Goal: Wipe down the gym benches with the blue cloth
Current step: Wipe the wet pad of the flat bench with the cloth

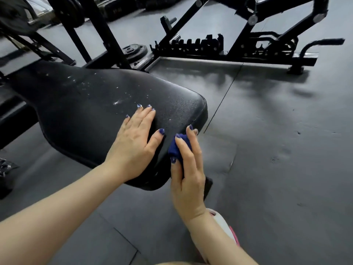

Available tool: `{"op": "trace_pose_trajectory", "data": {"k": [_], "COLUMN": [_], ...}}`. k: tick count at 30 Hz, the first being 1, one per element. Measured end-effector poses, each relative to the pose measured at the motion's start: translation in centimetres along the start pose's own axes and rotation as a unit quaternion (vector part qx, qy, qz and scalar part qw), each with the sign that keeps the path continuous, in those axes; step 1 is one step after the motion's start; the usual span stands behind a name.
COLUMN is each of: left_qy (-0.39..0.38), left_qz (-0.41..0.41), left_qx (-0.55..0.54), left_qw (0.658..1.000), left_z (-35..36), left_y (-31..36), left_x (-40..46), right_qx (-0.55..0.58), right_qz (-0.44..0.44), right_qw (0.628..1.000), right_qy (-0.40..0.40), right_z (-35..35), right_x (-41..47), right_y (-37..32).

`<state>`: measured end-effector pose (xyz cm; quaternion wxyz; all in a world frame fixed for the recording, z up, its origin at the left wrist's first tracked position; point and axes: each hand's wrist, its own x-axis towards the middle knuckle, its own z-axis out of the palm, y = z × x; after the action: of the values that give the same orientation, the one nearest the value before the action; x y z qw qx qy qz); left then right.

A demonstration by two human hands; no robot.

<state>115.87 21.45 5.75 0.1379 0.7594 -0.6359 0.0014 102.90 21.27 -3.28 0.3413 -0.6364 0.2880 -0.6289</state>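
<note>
Black textured vinyl covers the padded gym bench point(91, 104), and we work at its near end. Our left hand point(133, 144) lies flat on the pad, fingers straight and slightly apart. Our right hand point(188, 169) clamps its fingers around the bunched blue cloth point(178, 148), pressed against the bench's near right edge. White flecks point(117, 102) dot the pad's middle — we judge they could be missed if wiping stays along the edge, and the small wad could slip from our grip. We can read no brand or writing anywhere.
</note>
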Motion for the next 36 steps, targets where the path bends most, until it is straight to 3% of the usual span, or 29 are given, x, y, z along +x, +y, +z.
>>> {"op": "trace_pose_trajectory", "data": {"k": [6, 9, 13, 16, 20, 23, 27, 32, 36], "left_qy": [-0.008, -0.003, 0.004, 0.005, -0.002, -0.007, 0.003, 0.05, 0.072], "left_qz": [0.0, 0.002, 0.003, 0.007, -0.002, -0.013, -0.017, -0.034, -0.055], "left_qx": [0.013, 0.016, 0.022, 0.024, 0.019, 0.018, 0.017, -0.035, -0.069], "left_qw": [1.0, 1.0, 1.0, 1.0, 1.0, 1.0, 1.0, 0.998, 0.993], "left_z": [0.0, 0.0, 0.1, 0.1, 0.0, -0.2, -0.2, -0.2, -0.2], "left_y": [0.0, 0.0, 0.0, 0.0, 0.1, 0.3, 0.5, 0.5, 0.1], "left_x": [-0.1, -0.1, -0.1, -0.1, -0.2, -0.2, -0.2, -0.3, -0.9], "right_qx": [-0.001, -0.008, -0.008, -0.017, -0.1, -0.184, -0.245, -0.209, -0.167], "right_qz": [0.088, 0.092, 0.01, -0.054, 0.008, 0.016, -0.062, -0.168, -0.247], "right_qw": [0.993, 0.992, 1.0, 0.995, 0.99, 0.956, 0.876, 0.848, 0.803], "right_qy": [0.072, 0.082, -0.02, -0.087, -0.102, -0.229, -0.41, -0.457, -0.516], "right_z": [-1.0, -0.5, -0.9, -2.4, -3.9, -5.7, -8.2, -6.4, -6.0], "right_x": [7.5, 6.8, 1.5, 2.7, 8.3, 11.7, 14.6, 14.1, 12.9], "right_y": [3.6, 2.7, 0.7, 1.8, 2.3, 1.5, -1.0, -4.0, -2.0]}}
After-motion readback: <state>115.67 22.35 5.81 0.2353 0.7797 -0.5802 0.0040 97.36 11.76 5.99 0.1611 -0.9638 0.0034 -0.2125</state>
